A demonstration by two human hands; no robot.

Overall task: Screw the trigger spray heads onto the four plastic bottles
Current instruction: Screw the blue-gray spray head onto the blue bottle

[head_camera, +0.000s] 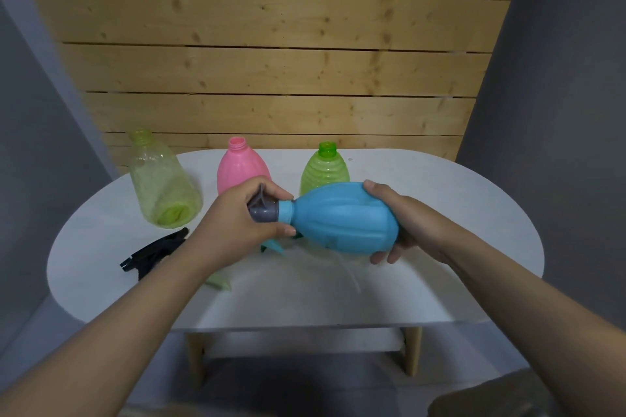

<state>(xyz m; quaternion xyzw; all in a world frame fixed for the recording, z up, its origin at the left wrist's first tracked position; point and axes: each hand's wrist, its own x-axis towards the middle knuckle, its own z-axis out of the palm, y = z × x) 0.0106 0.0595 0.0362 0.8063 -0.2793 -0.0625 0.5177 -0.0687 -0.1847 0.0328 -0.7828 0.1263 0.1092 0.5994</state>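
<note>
I hold a blue bottle [342,217] sideways above the white table [440,200], neck pointing left. My right hand [403,223] grips its base. My left hand [244,217] is closed around a grey spray head [262,210] seated on the blue neck. Three capless bottles stand behind: a clear yellow-green bottle [162,179] at left, a pink bottle [238,166] in the middle, a ribbed green bottle [323,166] to its right. A black spray head [152,252] lies on the table left of my forearm. Bits of a teal spray head [274,245] and a pale green spray head [220,282] show under my left arm.
A wooden slat wall [271,61] rises right behind the table. Thin clear dip tubes [349,272] lie on the tabletop below the blue bottle. The table's front edge runs close to my body, with wooden legs beneath.
</note>
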